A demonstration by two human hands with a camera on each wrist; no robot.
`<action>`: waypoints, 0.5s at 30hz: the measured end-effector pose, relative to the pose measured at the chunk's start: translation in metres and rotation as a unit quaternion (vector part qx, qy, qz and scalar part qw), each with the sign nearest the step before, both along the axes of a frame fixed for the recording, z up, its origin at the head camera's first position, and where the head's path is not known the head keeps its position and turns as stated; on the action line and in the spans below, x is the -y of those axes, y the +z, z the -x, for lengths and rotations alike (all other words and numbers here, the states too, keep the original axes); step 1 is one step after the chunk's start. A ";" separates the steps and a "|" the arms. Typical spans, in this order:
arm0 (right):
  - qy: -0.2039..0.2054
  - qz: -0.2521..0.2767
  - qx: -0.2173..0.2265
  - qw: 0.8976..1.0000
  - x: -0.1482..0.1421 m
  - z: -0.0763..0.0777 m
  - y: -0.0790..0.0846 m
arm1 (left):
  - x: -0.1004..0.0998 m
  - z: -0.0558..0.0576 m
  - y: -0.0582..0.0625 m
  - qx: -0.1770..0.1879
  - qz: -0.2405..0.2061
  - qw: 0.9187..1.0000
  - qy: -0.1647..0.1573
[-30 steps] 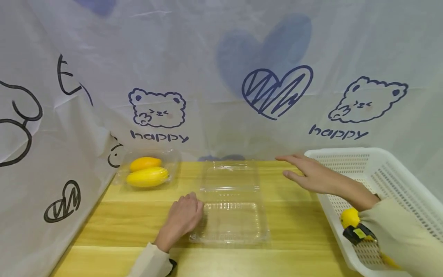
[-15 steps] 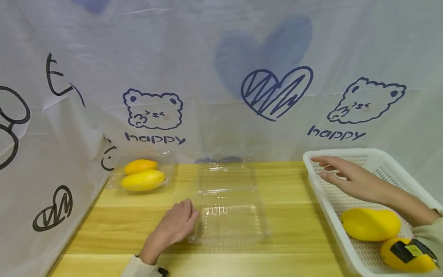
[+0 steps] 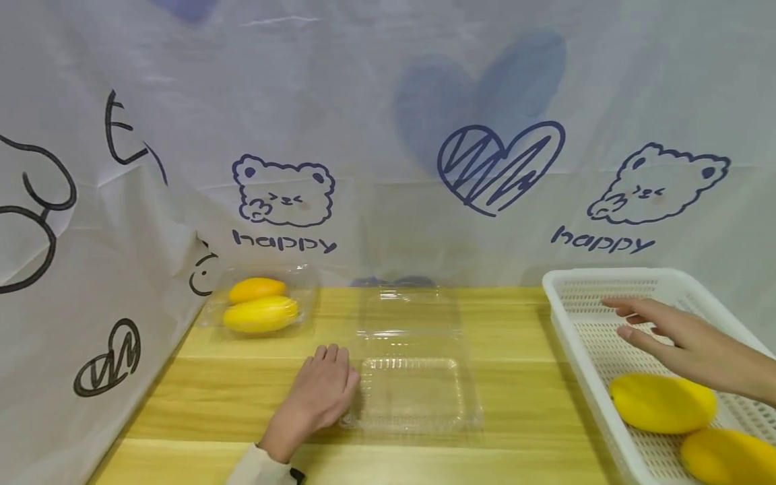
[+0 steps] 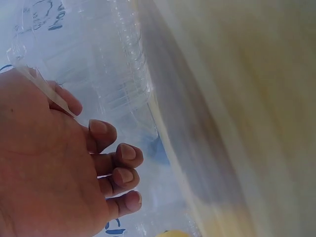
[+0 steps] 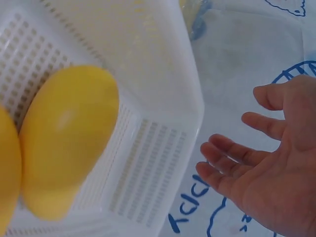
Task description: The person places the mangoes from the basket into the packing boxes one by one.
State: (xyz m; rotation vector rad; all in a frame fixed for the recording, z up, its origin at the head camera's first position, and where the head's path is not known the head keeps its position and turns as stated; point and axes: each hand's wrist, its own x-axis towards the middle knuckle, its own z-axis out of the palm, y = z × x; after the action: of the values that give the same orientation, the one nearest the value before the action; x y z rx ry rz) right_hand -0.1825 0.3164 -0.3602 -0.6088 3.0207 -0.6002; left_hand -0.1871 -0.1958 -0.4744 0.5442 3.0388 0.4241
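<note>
A clear plastic clamshell box lies open on the wooden table, its lid folded back toward the curtain. My left hand holds its left edge; the left wrist view shows the rim between thumb and curled fingers. On the right, my right hand hovers over a white perforated basket with fingers spread and nothing in them. Below that hand, two yellow mangoes lie in the basket, one mango farther back and another mango nearer. The right wrist view shows the farther mango beside the basket wall.
At the back left stands another clear plastic box with two mangoes in it. A white printed curtain borders the table at the back and left. The basket's raised rim edges the right side.
My right hand has moved right, from beside the basket's left rim to over its inside, uncovering the mangoes. My left hand stays at the clamshell box's left edge.
</note>
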 end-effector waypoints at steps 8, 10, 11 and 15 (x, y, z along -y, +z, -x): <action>-0.030 -0.056 0.001 0.998 -0.017 -0.003 -0.008 | -0.001 0.006 -0.003 -0.019 0.000 1.000 0.001; -0.030 -0.065 -0.003 0.997 -0.021 -0.003 -0.013 | 0.000 0.008 -0.004 -0.017 -0.002 1.000 0.002; -0.027 -0.070 -0.007 0.997 -0.023 -0.003 -0.015 | 0.000 0.009 -0.004 -0.016 -0.003 1.000 0.002; -0.005 -0.082 -0.024 0.996 -0.033 -0.004 -0.028 | 0.002 0.010 -0.003 -0.011 -0.003 1.000 0.007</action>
State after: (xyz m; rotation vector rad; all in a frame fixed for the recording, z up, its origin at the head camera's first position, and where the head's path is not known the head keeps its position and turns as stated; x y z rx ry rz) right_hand -0.1788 0.3490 -0.3886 -0.6101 3.0783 -0.3360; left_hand -0.1976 -0.1981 -0.4775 0.5319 3.0659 0.4299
